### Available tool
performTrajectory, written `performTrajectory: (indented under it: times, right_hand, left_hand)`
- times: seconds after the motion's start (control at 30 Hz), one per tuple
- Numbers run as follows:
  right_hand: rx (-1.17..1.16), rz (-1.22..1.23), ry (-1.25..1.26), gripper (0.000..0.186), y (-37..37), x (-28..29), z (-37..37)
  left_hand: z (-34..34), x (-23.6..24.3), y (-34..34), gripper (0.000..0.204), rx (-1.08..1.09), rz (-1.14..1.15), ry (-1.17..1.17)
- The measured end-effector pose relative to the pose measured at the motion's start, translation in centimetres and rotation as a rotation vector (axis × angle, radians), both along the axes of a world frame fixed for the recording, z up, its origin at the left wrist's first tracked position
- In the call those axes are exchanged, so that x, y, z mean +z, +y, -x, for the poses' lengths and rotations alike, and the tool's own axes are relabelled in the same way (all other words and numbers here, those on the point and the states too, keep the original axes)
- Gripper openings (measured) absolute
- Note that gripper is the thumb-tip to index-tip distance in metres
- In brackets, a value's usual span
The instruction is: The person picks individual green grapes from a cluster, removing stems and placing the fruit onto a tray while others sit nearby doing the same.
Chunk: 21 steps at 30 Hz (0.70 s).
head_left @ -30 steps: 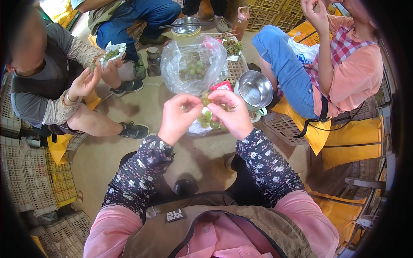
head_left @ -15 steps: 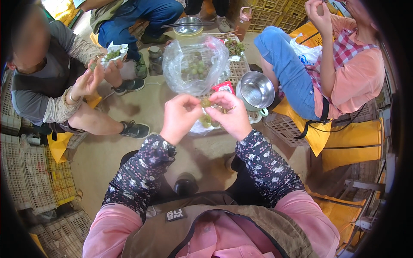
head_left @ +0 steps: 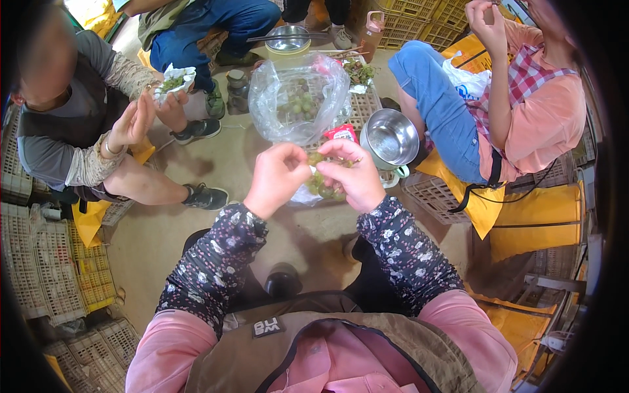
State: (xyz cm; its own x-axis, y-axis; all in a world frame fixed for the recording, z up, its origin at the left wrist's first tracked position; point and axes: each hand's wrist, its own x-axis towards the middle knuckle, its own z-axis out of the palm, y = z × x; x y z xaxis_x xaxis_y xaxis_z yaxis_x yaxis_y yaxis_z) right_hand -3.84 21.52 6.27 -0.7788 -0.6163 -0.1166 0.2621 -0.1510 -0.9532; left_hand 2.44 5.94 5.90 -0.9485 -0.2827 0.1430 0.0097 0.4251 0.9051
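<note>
My left hand (head_left: 270, 181) is closed in a pinch beside a small green grape (head_left: 316, 158). Opposite it, my right hand (head_left: 360, 182) curls its thumb and fingers round the same grape. The fingertips of both hands nearly meet and partly hide the fruit. Just under them, more green grapes (head_left: 322, 188) rest on a white sheet (head_left: 304, 196). Beyond my hands stands a large clear plastic bag (head_left: 268, 121) with several grapes inside. A red packet (head_left: 341, 133) lies behind my right fingers, and a metal pot (head_left: 386, 141) stands to their right.
An upturned crate (head_left: 364, 105) bears the bag and a pile of stems (head_left: 358, 72). Farther back is a metal bowl (head_left: 288, 43) with chopsticks across it. Seated people flank the crate at left (head_left: 59, 141) and right (head_left: 544, 124). Stacked crates (head_left: 42, 255) line the left.
My right hand has shifted slightly to the right, its thumb and fingers moving over the grape. My left fingers remain pinched. The left person's raised hand has moved a little.
</note>
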Motion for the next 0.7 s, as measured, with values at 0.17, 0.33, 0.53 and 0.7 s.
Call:
performTrajectory:
  times: [0.17, 0.33, 0.53, 0.7]
  right_hand:
    - [0.013, 0.029, -0.216, 0.019, 0.0, 0.3, 0.3]
    - [0.079, 0.027, -0.285, 0.017, 0.4, 0.2, 0.7]
    - [0.17, 0.073, -0.361, 0.017, 0.5, -0.2, 1.1]
    - [0.175, 0.084, -0.391, 0.018, 0.6, -0.2, 1.1]
  left_hand:
    - [0.1, -0.6, -0.5, 0.004, -0.088, -0.224, -0.014]
    - [0.2, -0.7, -0.9, 0.002, -0.135, -0.358, -0.074]
    - [0.3, -0.9, -0.9, 0.003, -0.123, -0.306, -0.036]
    - [0.1, -0.5, -0.7, 0.01, -0.097, -0.317, 0.057]
